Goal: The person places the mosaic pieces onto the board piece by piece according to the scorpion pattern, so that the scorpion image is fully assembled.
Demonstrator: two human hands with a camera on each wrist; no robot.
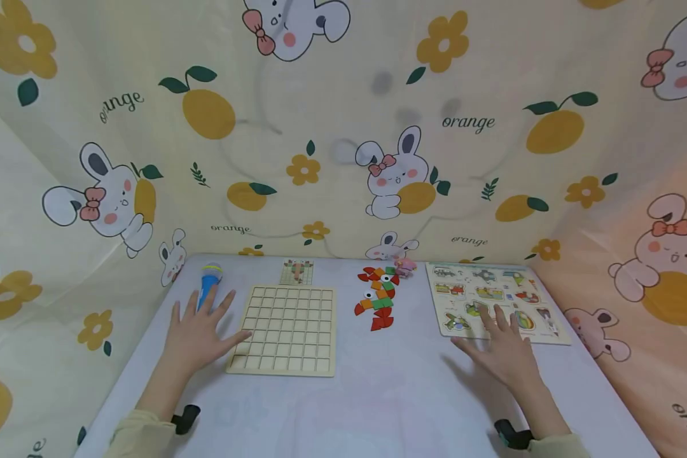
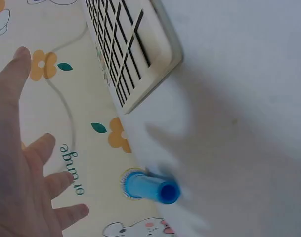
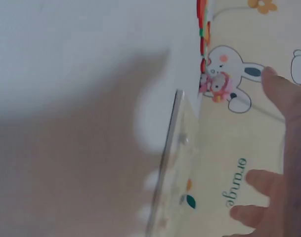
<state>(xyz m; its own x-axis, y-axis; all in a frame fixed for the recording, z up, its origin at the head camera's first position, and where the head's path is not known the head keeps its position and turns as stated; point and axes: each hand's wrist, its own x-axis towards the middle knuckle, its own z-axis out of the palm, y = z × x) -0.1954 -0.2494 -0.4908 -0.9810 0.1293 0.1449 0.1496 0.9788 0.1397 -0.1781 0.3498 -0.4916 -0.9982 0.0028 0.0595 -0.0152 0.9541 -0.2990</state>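
Observation:
My left hand (image 1: 197,334) is spread above the table with nothing in it, between a blue toy microphone (image 1: 208,286) and a wooden grid board (image 1: 286,331). In the head view its thumb overlaps the board's left edge, and its fingers partly cover the microphone. The left wrist view shows the microphone (image 2: 151,186) beyond the fingers, its handle end toward the camera. My right hand (image 1: 505,355), also spread and holding nothing, hovers at the front edge of a picture puzzle board (image 1: 443,305); its fingers overlap the lower pieces. The puzzle board (image 3: 165,163) appears nearly edge-on in the right wrist view.
Red, orange and green small blocks (image 1: 382,292), some with eye pieces, lie between the two boards. A pink figurine (image 1: 404,267) stands behind them. A patterned card (image 1: 296,271) lies behind the grid board. A printed cloth (image 1: 332,127) hangs along the table's back and sides.

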